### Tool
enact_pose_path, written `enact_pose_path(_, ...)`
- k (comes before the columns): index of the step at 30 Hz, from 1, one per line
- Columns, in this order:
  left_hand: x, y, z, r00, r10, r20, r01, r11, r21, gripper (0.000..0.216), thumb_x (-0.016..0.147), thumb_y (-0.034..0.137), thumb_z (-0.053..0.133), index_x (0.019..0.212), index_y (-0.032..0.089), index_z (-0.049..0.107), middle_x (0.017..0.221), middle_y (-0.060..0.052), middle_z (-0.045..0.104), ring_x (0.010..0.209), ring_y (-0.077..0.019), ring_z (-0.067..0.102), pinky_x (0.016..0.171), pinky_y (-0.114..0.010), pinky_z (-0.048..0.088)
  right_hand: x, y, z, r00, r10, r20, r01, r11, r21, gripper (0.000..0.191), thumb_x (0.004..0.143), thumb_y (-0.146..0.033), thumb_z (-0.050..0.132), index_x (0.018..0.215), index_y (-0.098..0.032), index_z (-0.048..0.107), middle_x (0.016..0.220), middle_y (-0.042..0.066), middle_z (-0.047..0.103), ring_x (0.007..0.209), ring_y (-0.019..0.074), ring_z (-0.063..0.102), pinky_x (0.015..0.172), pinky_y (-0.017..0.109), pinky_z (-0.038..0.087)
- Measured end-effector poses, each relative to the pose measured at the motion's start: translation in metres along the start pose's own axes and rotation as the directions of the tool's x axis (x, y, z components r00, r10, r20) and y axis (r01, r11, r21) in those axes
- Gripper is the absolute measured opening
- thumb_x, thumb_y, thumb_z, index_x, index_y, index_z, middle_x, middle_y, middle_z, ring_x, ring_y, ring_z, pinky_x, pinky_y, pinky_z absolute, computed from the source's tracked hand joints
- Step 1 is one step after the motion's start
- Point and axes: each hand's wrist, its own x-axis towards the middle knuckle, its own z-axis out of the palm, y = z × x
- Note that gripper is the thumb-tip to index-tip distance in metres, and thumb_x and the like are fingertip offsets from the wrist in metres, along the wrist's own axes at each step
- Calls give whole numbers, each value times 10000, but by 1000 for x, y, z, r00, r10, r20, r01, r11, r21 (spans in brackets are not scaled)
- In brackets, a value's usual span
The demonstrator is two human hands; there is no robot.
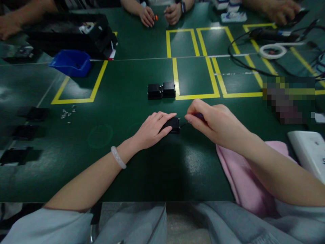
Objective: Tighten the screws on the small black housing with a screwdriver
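Observation:
My left hand [152, 128] lies over a small black box-shaped part [173, 124] on the green table [122, 101], fingers pressed on its top and holding it down. My right hand [213, 122] is closed round a thin dark tool [199, 116] whose fine tip meets the part's right side. A pale bracelet [118, 157] sits on my left wrist. Two more black parts [161, 90] stand side by side a little farther away, beside a yellow tape line.
A blue bin [71, 62] and black trays [76, 34] are at the far left, small screws [67, 113] to the left. Other people's hands [159, 14] work across the table. Cables and a tape roll [273, 51] lie far right, pink cloth [243, 176] under my right arm.

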Motion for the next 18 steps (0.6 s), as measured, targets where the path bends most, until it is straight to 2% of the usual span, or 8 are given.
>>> enact_pose_path(2,0,0,0,1000,3,-2,-3,1000,1,502,1038,446,309,1477,212,377,1294,-91,531,1091,-245,492,967,-394,394,-1,-1,0,1000,1,-8,-1,1000,1,83,938,-274,433,944,-205,481,697,-31,538,553,92,481,546,236,277)
enact_pose_path(5,0,0,0,1000,0,-3,0,1000,1,503,1038,443,309,1481,216,373,1295,-91,532,1089,-245,493,974,-397,390,-1,-1,-1,1000,6,-4,-6,1000,-9,98,901,-223,438,990,-202,473,719,-27,549,563,97,491,550,237,289)
enact_pose_path(7,0,0,0,1000,-6,2,6,1000,-2,508,1037,445,306,1488,220,365,1297,-91,533,1089,-246,493,972,-397,393,-1,-1,-1,1000,4,10,-4,1000,-19,77,916,-249,431,958,-206,479,691,-33,536,557,99,477,550,239,283)
enact_pose_path(11,-1,0,0,1000,-5,1,5,1000,-13,518,1035,451,302,1499,226,350,1300,-91,532,1094,-248,491,959,-397,399,0,0,-1,1000,5,17,-5,1000,-29,178,960,-363,431,889,-209,486,638,-43,506,528,94,445,541,239,261)
enact_pose_path(18,0,1,0,1000,-5,1,5,1000,-7,511,1033,445,312,1490,221,362,1295,-90,535,1100,-246,492,974,-400,393,-1,-1,-1,999,-38,21,38,999,33,56,928,-247,433,954,-207,463,723,-30,538,576,92,482,565,236,291)
